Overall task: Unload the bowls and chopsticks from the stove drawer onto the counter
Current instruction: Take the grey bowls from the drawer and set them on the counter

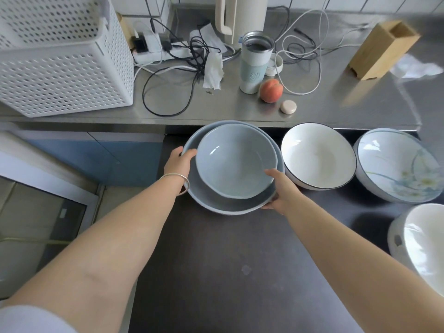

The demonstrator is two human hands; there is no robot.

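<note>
Both arms reach forward at frame centre: the left hand (pixel 179 162) and the right hand (pixel 276 188) clamp opposite rims of the large grey-blue ceramic bowl (pixel 211 200), a smaller grey-blue bowl (pixel 236 162) nested inside it, just below the steel counter (pixel 216 104).

Steel counter (pixel 240 109): bare strip at front edge betw. white perforated plastic basket (pixel 62 68) w/ black cable loop (pixel 165 92), left, and orange peach (pixel 271 90) beside white-teal tumbler (pixel 254 63), right.
</note>
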